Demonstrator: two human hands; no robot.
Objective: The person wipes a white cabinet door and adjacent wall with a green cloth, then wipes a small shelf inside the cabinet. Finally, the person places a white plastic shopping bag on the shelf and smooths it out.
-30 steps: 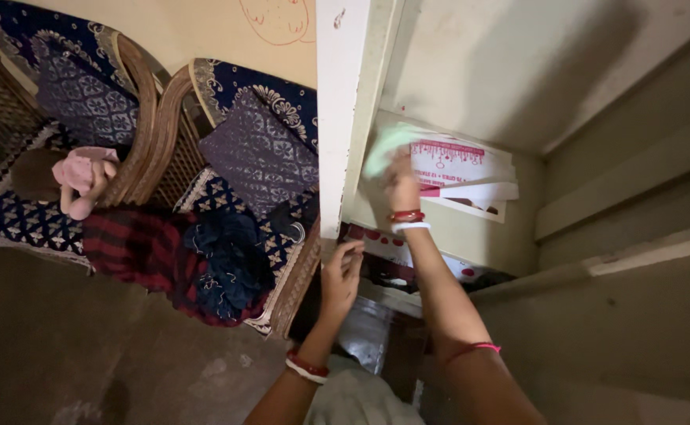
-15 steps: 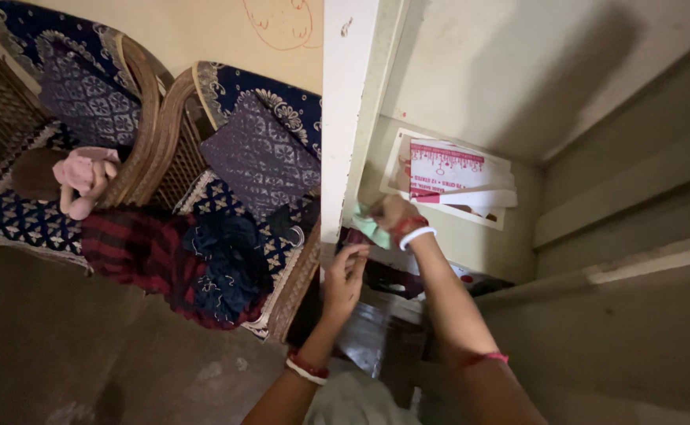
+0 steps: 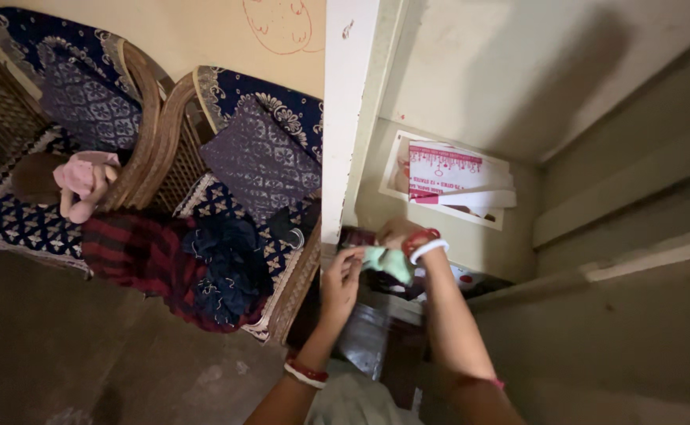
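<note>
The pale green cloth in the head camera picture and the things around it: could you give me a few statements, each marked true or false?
1. Both hands are on the pale green cloth. True: the left hand and right hand meet at it.
2. The cloth is bright red. False: it is pale green; the red and white things are the bangles at the wrists.
3. A pink doll lies on the left chair. True.
4. The papers lie on the floor. False: they rest in the wall recess, above the hands.
5. Dark clothes are heaped on the chair seat beside the white post. True.
6. The wall above the chairs is unmarked. False: it bears a red scribble.
</note>
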